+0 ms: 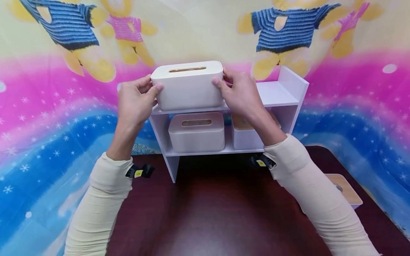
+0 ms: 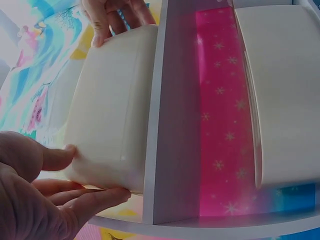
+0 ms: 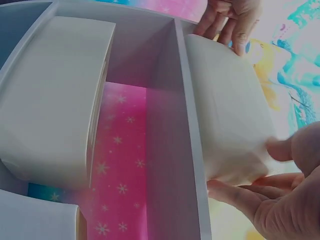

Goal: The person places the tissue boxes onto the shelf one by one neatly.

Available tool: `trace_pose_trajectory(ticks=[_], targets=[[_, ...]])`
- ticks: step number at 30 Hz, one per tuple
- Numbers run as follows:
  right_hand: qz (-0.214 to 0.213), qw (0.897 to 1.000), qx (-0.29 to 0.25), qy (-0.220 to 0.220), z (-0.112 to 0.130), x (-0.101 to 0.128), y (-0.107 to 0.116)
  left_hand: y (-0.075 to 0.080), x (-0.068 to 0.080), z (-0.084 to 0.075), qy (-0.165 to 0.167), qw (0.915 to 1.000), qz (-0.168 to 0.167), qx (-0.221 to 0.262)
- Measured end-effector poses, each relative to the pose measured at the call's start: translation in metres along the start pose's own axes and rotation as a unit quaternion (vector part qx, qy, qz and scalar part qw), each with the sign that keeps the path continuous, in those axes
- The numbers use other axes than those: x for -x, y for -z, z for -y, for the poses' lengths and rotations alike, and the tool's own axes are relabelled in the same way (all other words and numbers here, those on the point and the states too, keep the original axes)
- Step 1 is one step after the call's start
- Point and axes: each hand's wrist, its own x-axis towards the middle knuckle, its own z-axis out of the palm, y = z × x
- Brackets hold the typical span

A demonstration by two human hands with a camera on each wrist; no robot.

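You've got the white tissue box (image 1: 187, 84) on the top board of the white shelf (image 1: 282, 94), left end, its base on the surface by the look of both wrist views. Your left hand (image 1: 134, 101) and right hand (image 1: 240, 94) each have fingers curled round an end of it, grip not let go. Lower level already holds a beige box (image 1: 196, 131) and another box (image 1: 245, 137) beside it. Judging from that: placement is nearly done, release is left. One wood-lidded box (image 1: 346, 190) sits on the tabletop (image 1: 205, 213), right side.

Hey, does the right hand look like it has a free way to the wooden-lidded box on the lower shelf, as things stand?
Probably yes, once it lets go: the right hand grips the white box on top, but the wooden-lidded box sits just below, and the shelf front is open.
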Motion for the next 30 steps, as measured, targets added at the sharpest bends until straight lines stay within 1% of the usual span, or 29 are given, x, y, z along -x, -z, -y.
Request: trace_pose_trajectory(ticks=[3,6,8,14,19,21,23,27,30], targets=[[0.017,1.0,-0.008,-0.011,-0.002,0.004,0.005,0.003,0.004,0.0,0.006,0.9998,0.016,-0.005],[0.023,0.999,-0.013,-0.023,-0.004,0.012,0.01,0.007,0.012,0.0,0.013,0.9996,0.024,-0.009],[0.026,0.999,-0.017,-0.03,-0.005,0.019,0.014,0.01,0.018,0.001,0.016,0.9996,0.022,-0.009],[0.037,0.998,-0.012,-0.046,-0.011,0.047,0.026,0.02,0.04,0.005,0.006,0.9998,0.015,-0.008],[0.033,0.999,-0.014,-0.034,-0.019,0.071,0.033,0.026,0.061,0.01,-0.001,0.9998,0.004,-0.019],[0.031,0.999,-0.013,-0.029,-0.025,0.082,0.035,0.026,0.07,0.013,-0.01,0.9997,0.004,-0.024],[0.031,0.999,-0.014,-0.025,-0.031,0.094,0.036,0.025,0.079,0.017,-0.016,0.9991,0.006,-0.039],[0.032,0.999,-0.024,-0.017,-0.048,0.12,0.034,0.019,0.096,0.03,-0.026,0.9979,0.019,-0.056],[0.034,0.999,-0.025,-0.019,-0.062,0.14,0.031,0.012,0.109,0.042,-0.032,0.9982,0.033,-0.038]])
